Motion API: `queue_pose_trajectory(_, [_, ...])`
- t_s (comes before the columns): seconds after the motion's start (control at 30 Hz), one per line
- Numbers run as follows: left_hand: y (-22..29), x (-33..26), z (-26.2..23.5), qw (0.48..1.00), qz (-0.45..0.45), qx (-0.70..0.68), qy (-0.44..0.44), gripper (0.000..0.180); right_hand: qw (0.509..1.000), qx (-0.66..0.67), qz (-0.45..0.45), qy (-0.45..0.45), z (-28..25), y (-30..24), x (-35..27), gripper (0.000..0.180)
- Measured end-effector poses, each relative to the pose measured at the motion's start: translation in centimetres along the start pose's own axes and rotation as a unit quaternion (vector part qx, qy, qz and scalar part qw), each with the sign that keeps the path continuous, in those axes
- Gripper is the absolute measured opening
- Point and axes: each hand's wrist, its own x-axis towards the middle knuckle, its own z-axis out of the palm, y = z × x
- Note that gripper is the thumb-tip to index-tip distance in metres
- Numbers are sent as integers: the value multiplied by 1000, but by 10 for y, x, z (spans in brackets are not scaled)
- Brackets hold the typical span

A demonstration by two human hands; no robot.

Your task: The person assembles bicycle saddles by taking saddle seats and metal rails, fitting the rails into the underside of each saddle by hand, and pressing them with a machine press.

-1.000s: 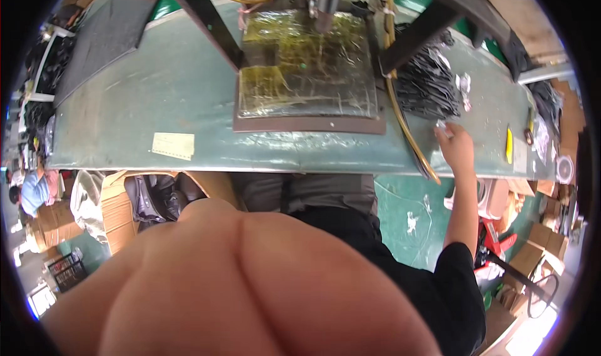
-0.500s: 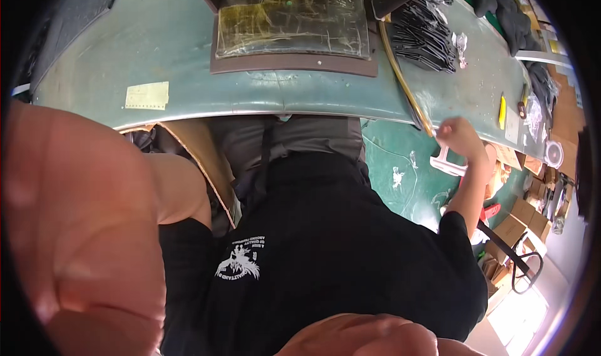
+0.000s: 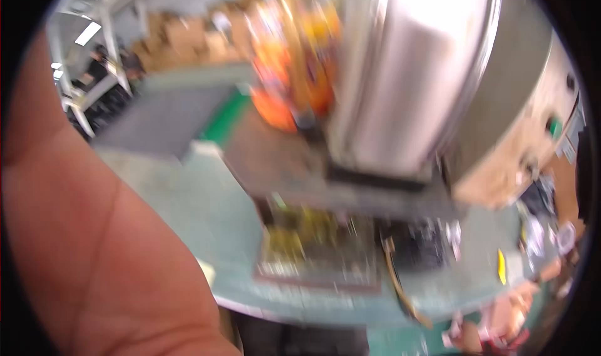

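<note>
My left hand (image 3: 106, 231) is very close to the camera and fills the left side; its fingers are out of sight. At the lower right edge my right hand (image 3: 467, 338) shows only as a small blurred patch. Beside it is a pale pink handle-like piece (image 3: 449, 336); I cannot tell whether the hand grips it. A yellowish tube (image 3: 400, 290) hangs over the table's front edge near that hand. In the middle stands a machine with a shiny metal housing (image 3: 413, 74), above a film-covered plate (image 3: 319, 249).
Black pieces (image 3: 416, 246) lie in a pile right of the plate. Farther right are a yellow cutter-like tool (image 3: 501, 267) and a round pale object (image 3: 566, 237). An orange-and-yellow bundle (image 3: 291, 62) stands left of the housing. Cardboard boxes (image 3: 188, 40) are stacked behind.
The view has tilted up sharply, bringing the machine and room into sight and dropping the table edge lower. My left hand still looms at the left. My right hand now sits at the bottom edge.
</note>
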Motion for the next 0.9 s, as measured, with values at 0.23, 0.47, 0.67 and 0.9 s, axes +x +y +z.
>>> queue_pose_trajectory(0.23, [25, 26, -67, 980, 112, 166, 8, 42, 991, -107, -62, -59, -57, -119, 108, 71])
queue_pose_trajectory(0.47, [95, -24, -184, 944, -44, 313, -91, 46, 969, 45, -227, 83, -110, -312, 87, 35])
queue_pose_trajectory(0.67, [171, 5, -189, 906, -148, 379, -114, 49, 950, 10, -291, 112, -106, -341, 115, 33])
queue_pose_trajectory(0.9, [289, -254, -319, 481, -629, 584, -181, 31, 969, -66, -190, 141, -79, -246, 149, 77])
